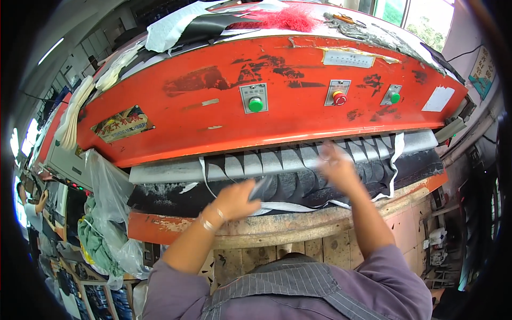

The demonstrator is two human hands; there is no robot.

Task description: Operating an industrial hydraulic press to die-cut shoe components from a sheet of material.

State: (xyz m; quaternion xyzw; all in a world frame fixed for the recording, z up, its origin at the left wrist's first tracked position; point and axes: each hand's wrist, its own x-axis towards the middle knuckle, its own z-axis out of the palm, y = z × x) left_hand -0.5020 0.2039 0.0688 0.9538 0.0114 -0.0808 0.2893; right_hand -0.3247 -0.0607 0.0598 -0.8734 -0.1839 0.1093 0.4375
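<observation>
On the press bed lies a black sheet [288, 185] cut into curved, leaf-like shapes, with a narrow white border [298, 206] running along its sides and near edge. My left hand [234, 201] is over the sheet's near left part, its fingers closed on a thin grey piece [259, 188] whose kind I cannot make out. Farther right, my right hand [337, 166] is over the cut shapes close to the machine's front. Motion smears its fingers, so whether they hold anything does not show.
A red press machine [213, 101] spans the far side, with a green button [255, 104], a red knob [339, 98] and another green button [394, 97]. Pink shreds [293, 19] and sheet scraps lie on top. Clear plastic [106, 186] hangs at left; another person [35, 208] is farther left.
</observation>
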